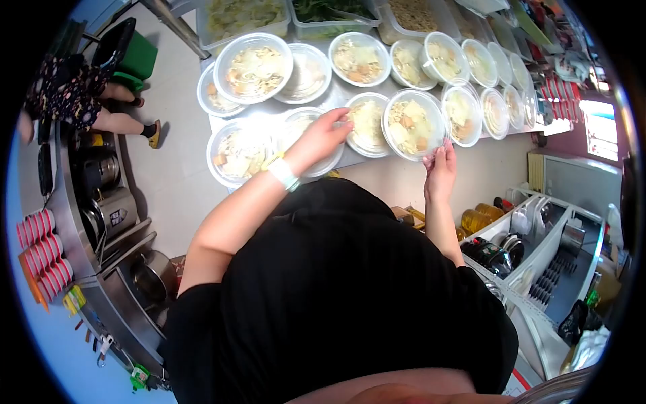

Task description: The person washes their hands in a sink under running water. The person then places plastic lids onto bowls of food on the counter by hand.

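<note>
My right hand (440,170) pinches the lower right rim of a round clear plastic bowl (412,126), which holds noodles, pale leaves and orange-brown pieces. This bowl overlaps the edges of its neighbours in view. My left hand (326,137) has its fingers stretched toward the left rim of another filled bowl (367,128), fingertips right at that rim. Beneath the left wrist, partly hidden by it, sits a further plastic bowl (296,122). Left of the forearm stands a bowl of noodles (237,156).
More filled bowls (360,59) crowd the metal table, some stacked. Clear tubs of ingredients (334,15) line its back. A person's legs (124,121) and a green bin (138,57) are at left. On the right is a white divided storage unit (538,236); bottles (490,254) stand beside it.
</note>
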Demonstrator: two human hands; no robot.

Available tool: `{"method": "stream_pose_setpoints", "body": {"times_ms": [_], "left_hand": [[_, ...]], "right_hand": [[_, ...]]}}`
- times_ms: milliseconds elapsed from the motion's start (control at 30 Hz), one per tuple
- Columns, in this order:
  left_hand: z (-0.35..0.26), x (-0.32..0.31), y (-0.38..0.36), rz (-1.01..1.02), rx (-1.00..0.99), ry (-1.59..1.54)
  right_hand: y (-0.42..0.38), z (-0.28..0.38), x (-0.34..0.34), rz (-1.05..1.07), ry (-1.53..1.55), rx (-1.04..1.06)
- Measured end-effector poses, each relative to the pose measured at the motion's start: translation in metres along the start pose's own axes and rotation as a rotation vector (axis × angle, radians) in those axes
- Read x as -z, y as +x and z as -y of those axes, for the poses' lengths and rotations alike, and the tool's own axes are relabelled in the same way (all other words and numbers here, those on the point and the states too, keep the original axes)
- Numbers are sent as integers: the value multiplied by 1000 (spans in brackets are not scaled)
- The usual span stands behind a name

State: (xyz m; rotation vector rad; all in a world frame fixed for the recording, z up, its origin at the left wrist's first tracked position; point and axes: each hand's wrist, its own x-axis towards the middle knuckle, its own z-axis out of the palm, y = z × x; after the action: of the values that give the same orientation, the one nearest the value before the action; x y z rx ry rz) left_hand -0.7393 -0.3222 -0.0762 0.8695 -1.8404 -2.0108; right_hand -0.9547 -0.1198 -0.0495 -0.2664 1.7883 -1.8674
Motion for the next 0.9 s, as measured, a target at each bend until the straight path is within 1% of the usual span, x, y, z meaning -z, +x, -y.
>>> {"method": "stream_pose_setpoints", "body": {"times_ms": [33,100,133,200,233,267,367,433,467,500,567,633,667,700,733,767,833,867,900], "left_hand": [[12,-16,20,15,-66,71],[8,-45,49,35,-8,130],[4,-57,57,2,-77,166],[-1,-68,70,-8,-94,175],[-4,-73,72,-22,-109,184],[-4,-77,72,-102,-154,187],[-14,-73,70,-142,-96,230],[-8,-73,75,-154,-102,227],[-5,-72,77,-158,-114,221],[-7,-69,76,-168,-113,225],[-11,-61,71,-108,-53,225],[-11,-51,58,-135,-53,170],[-11,-44,52,-187,-53,65],[-12,-36,47,-236,-51,-40],[-9,-24,46,-271,-67,-69],[-12,-15,44,-353,-55,-95],[10,11,59,-400,-63,-245],[5,18,56,-401,-64,-244],[-9,25,52,-446,-34,-341]], "right_hand": [[5,-2,8,-4,-2,6],[14,-6,17,-36,-204,32],[20,-12,22,-38,-205,36],[24,-25,25,-192,-360,-1],[25,-28,25,-191,-363,-6],[26,-32,23,-194,-319,-23],[36,-35,21,-168,-206,-86],[43,-35,21,-138,-69,-165],[45,-35,20,-128,-67,-169],[47,-35,18,-91,-50,-154],[50,-36,14,-45,-30,-137],[51,-33,6,33,-124,-97],[54,-33,0,40,-121,-96],[48,-21,-21,163,27,-140],[45,-13,-40,283,177,-182],[47,-11,-55,282,181,-182],[62,-13,-85,423,317,-257],[74,-23,-98,425,317,-256],[87,-37,-111,396,337,-227]]}}
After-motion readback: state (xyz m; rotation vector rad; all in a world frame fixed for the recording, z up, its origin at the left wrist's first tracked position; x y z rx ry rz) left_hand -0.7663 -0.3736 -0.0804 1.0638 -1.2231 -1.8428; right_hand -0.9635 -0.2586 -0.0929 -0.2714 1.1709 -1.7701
